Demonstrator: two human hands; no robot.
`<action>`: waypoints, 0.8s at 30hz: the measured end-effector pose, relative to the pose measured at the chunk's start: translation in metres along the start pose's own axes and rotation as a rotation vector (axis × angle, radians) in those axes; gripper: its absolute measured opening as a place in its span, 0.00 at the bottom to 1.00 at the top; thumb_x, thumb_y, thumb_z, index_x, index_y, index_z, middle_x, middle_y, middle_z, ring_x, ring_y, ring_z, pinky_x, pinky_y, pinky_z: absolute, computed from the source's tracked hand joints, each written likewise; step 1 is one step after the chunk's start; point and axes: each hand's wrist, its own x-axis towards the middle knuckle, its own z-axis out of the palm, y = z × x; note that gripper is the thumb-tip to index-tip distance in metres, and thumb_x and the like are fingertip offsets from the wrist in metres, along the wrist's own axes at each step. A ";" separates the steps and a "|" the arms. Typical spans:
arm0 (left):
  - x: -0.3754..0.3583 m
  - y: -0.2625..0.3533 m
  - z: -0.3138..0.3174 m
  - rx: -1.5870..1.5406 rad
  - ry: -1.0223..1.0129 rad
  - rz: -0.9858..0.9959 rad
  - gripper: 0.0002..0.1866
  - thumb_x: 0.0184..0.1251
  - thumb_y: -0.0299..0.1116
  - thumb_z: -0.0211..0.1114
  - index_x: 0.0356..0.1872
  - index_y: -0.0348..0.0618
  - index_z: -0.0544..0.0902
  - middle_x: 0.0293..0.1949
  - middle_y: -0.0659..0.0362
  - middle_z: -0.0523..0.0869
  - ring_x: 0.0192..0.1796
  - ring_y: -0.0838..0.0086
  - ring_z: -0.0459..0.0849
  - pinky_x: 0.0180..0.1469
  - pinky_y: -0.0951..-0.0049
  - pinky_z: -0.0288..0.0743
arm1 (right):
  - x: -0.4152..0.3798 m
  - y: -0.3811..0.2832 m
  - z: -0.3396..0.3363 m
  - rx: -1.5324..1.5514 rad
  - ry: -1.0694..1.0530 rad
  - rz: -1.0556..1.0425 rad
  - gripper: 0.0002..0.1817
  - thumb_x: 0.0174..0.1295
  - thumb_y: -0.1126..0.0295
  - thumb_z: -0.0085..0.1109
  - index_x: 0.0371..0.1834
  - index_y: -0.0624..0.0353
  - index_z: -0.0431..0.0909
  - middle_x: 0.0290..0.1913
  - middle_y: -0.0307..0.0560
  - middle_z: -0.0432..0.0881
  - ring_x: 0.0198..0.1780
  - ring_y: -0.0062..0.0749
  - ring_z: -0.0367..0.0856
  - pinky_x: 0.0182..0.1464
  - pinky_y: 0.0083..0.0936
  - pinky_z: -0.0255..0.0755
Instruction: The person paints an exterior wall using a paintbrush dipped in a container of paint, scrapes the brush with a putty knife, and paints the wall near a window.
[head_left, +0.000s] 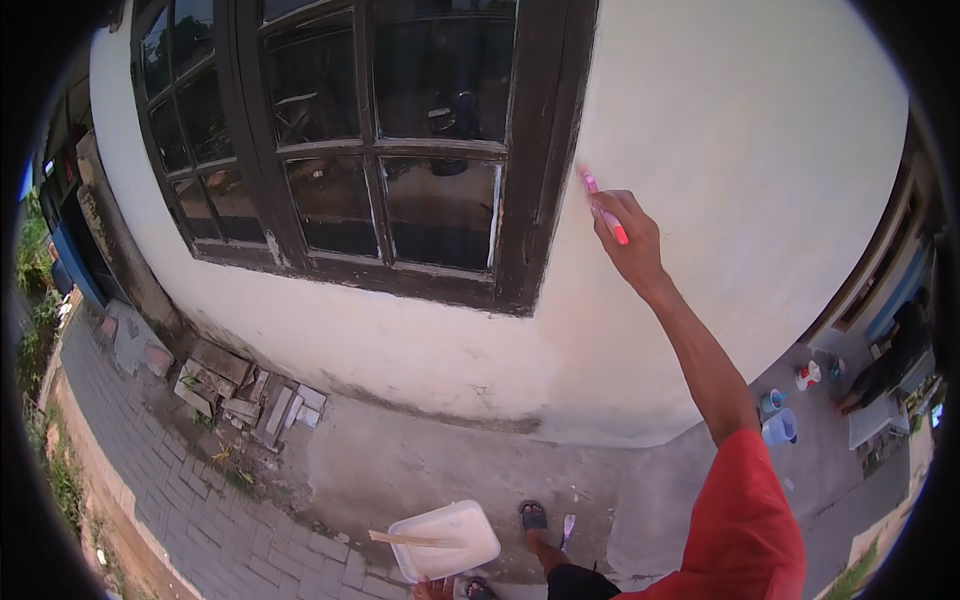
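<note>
My right hand (628, 240) is closed around a slim paintbrush (617, 228) with a pink and red handle. Its tip meets the cream wall (740, 130) just right of the dark brown window frame (550, 190). Low in the view, my left hand (434, 589) grips the near edge of a white tray (478, 520); only part of that hand shows. Pale paint coats the inside of the tray, and a wooden stick (395, 539) lies across it, sticking out past the left rim.
Broken boards and tiles (245, 395) are piled against the wall's foot. A small white and purple object (568, 530) lies beside my sandalled foot (534, 515). Buckets (779, 428) stand at the right, near another person (890, 350) by a bench. Grey paving (200, 480) runs along the left.
</note>
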 end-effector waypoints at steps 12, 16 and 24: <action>0.009 0.035 0.053 -0.101 -0.222 0.053 0.20 0.74 0.40 0.63 0.59 0.43 0.70 0.56 0.52 0.81 0.56 0.59 0.85 0.55 0.54 0.85 | -0.106 -0.160 -0.084 0.677 -0.695 0.817 0.16 0.58 0.67 0.65 0.49 0.58 0.86 0.43 0.51 0.89 0.38 0.38 0.87 0.47 0.28 0.80; -0.010 0.054 0.076 -0.085 -0.282 0.018 0.17 0.75 0.38 0.63 0.54 0.41 0.70 0.53 0.52 0.82 0.54 0.61 0.86 0.54 0.55 0.85 | -0.137 -0.228 -0.112 0.836 -0.822 0.937 0.18 0.55 0.68 0.68 0.48 0.61 0.86 0.40 0.52 0.89 0.37 0.39 0.86 0.46 0.29 0.80; -0.049 0.067 0.077 -0.008 -0.355 -0.009 0.17 0.74 0.38 0.65 0.52 0.40 0.69 0.52 0.51 0.82 0.54 0.62 0.86 0.55 0.56 0.85 | -0.212 -0.298 -0.100 0.593 -1.162 0.347 0.17 0.58 0.60 0.62 0.49 0.48 0.88 0.45 0.53 0.89 0.46 0.51 0.87 0.52 0.41 0.79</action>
